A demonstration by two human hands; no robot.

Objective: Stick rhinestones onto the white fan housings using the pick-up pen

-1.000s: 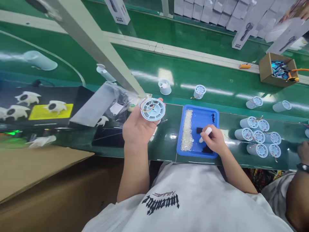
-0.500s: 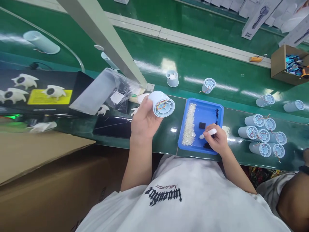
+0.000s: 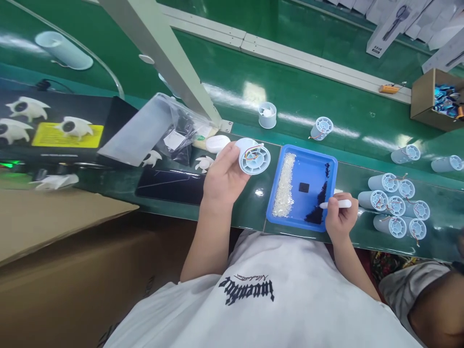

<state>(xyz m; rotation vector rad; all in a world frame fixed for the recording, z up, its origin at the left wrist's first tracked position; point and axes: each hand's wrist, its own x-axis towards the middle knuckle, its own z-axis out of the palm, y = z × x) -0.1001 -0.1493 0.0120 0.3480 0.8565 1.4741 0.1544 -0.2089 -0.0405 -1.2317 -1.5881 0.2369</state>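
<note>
My left hand [image 3: 225,179] is wrapped round a light-blue cylindrical housing [image 3: 254,160], its spoked end turned toward me and a few coloured wires lying across it. A white pen-shaped tool [image 3: 340,204] is pinched in my right hand [image 3: 340,218], over the right edge of the blue tray [image 3: 302,151]. The tool's tip points left, at the heap of small black parts [image 3: 314,214]. Along the tray's left side lies a strip of small clear-white pieces [image 3: 284,186]. A black square block [image 3: 303,187] sits in the tray's middle.
Several light-blue housings [image 3: 382,200] lie grouped right of the tray, with others standing behind it. White finned parts [image 3: 74,126] rest on a black box at left. A slanted post [image 3: 170,63] rises behind my left hand. Another person's leg [image 3: 435,304] shows at lower right.
My right hand has moved right with the white tool, from the tray's middle to the black parts at its right side. The left hand still holds the housing, slightly further right in view.
</note>
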